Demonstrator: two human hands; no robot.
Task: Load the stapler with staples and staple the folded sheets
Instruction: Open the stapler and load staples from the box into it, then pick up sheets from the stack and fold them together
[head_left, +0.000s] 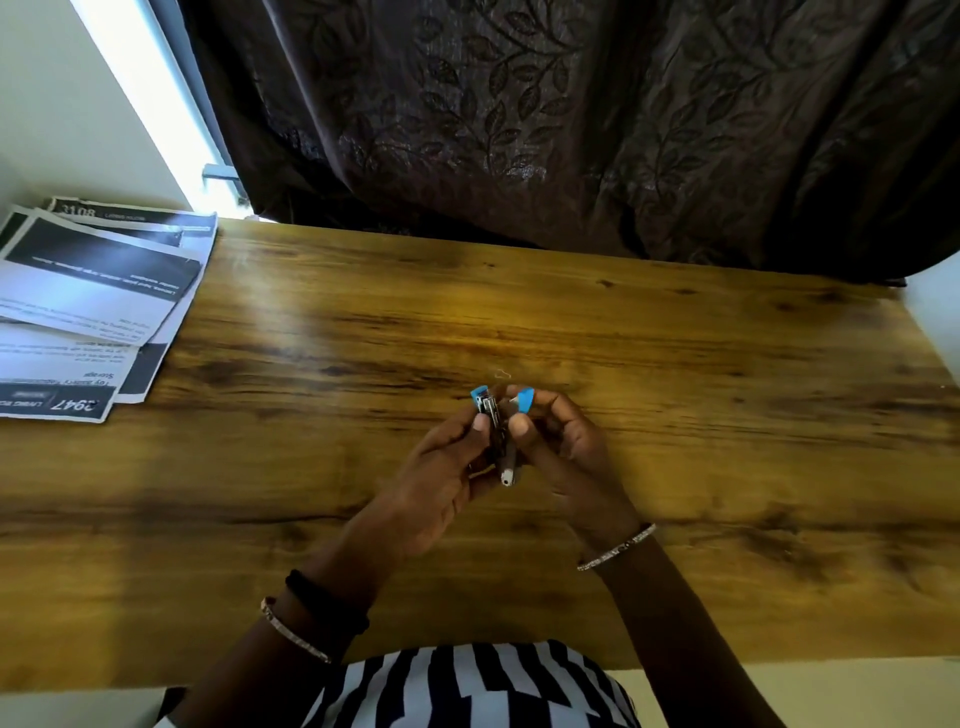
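1. Location: the stapler (497, 436) is held between both hands over the middle of the wooden table (727, 389). It appears lifted off the surface.
2. Left hand (447, 467): fingers are curled round the stapler's left arm, with the thumb pressed near its blue tip.
3. Right hand (561, 447): thumb and fingers pinch the other blue-tipped arm and draw it aside.
4. Reason, as judged: the two arms are spread to expose the staple channel for loading. No staple strip can be made out.
5. Orientation: the long axis runs away from the person. The blue tips point toward the dark curtain (571, 130), splayed in a narrow V. The metal hinge end points back at the body.
6. The printed sheets (93, 301) lie at the table's far left, well apart from the hands. Stapling is judged not yet begun.
7. A pale bent wire scrap (502, 373) lies just beyond the stapler. It is too small to identify.
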